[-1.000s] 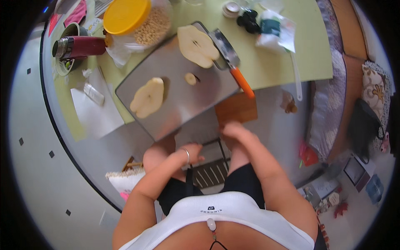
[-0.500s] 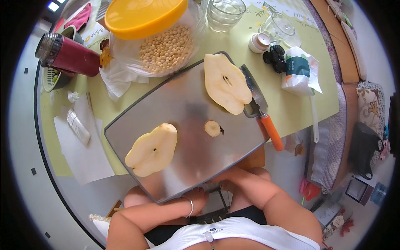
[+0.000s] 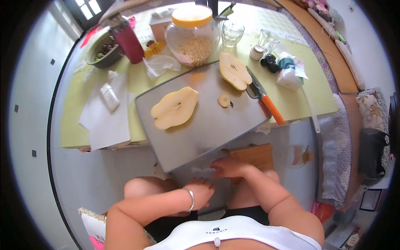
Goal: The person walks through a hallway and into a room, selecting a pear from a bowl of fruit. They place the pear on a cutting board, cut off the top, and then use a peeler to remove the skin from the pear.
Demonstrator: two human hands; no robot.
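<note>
Nothing in my grasp that I can see, and here's the spread!
My left fingers point(image 3: 203, 183) hang loosely bent, slightly apart; my right fingers point(image 3: 219, 161) curl softly beside a brown wooden panel point(image 3: 258, 156), pinching nothing visible. Just beyond them, the grey cutting board point(image 3: 187, 146) juts a corner past the worktop point(image 3: 310, 100), perhaps to bring it nearer me. On it, the left pear half point(image 3: 175, 109) and right pear half point(image 3: 236, 71) lie cut face up, probably to keep the flesh off the metal, with a small round slice point(image 3: 224, 100) between. The knife point(image 3: 266, 101) rests by the board's right edge, orange handle toward me, handy I'd say. Farther out, the bean jar point(image 3: 193, 43) and dark-red flask point(image 3: 128, 43) stand back, likely leaving elbow room.
</note>
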